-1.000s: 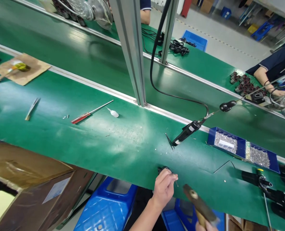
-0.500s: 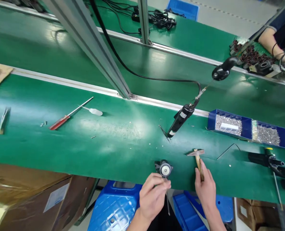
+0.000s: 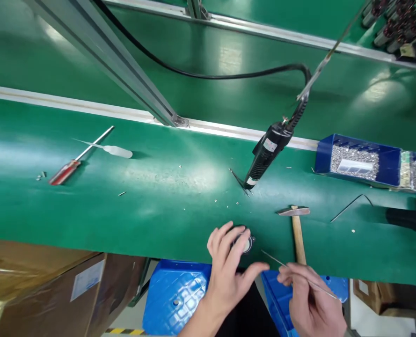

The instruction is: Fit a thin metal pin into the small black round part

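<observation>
A small black part with a round pale centre (image 3: 247, 245) lies near the bench's front edge, partly covered by my left hand (image 3: 229, 267). The fingers of that hand are spread over the part, with the thumb held well apart; contact with it cannot be made out. My right hand (image 3: 315, 297) is closed around a thin metal rod (image 3: 273, 258), whose tip points left toward the part. Just beyond the right hand, a hammer with a wooden handle (image 3: 298, 234) rests on the bench.
A black electric screwdriver (image 3: 269, 152) hangs above the green bench (image 3: 158, 220). Blue bins of small metal pieces (image 3: 355, 161) stand at the right. A hex key (image 3: 348, 207), a red-handled screwdriver (image 3: 65, 172) and a white spatula-like tool (image 3: 117, 151) lie about. A blue stool (image 3: 178, 295) is below.
The right hand has let go of the hammer and now holds the thin rod, which was in the left hand. The left hand has opened and moved over the round part. The view has shifted.
</observation>
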The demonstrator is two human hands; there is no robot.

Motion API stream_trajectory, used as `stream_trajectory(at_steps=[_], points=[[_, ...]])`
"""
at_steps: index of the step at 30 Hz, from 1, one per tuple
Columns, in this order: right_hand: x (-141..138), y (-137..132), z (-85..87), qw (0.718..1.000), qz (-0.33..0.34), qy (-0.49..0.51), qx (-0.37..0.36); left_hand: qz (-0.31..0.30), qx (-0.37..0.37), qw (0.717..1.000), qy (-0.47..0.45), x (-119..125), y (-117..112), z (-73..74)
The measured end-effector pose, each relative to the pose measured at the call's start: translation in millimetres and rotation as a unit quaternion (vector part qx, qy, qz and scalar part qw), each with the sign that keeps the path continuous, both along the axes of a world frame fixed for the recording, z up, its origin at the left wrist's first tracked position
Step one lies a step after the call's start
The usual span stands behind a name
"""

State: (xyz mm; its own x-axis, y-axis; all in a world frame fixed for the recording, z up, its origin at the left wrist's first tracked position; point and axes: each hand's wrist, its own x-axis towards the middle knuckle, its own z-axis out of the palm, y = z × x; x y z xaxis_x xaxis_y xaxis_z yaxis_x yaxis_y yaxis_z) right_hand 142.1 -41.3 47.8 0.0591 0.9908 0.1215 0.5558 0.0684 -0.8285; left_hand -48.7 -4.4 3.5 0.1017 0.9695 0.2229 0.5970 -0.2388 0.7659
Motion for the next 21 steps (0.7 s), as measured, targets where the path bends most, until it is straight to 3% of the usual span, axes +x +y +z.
stream_trajectory(at_steps=[2,7,21], points=[[-4,6,-10.1,1.000,-0.008,0.023,-0.003,0.003,-0.041,0.999,0.003,-2,8,-11.1],[-10,13,-19.7,1.000,-0.005,0.010,-0.027,0.007,-0.035,0.997,-0.075,1,14,-27.9],[-6,20,-20.4,0.999,0.011,0.004,-0.033,0.027,-0.035,0.995,-0.084,3,13,-28.0]])
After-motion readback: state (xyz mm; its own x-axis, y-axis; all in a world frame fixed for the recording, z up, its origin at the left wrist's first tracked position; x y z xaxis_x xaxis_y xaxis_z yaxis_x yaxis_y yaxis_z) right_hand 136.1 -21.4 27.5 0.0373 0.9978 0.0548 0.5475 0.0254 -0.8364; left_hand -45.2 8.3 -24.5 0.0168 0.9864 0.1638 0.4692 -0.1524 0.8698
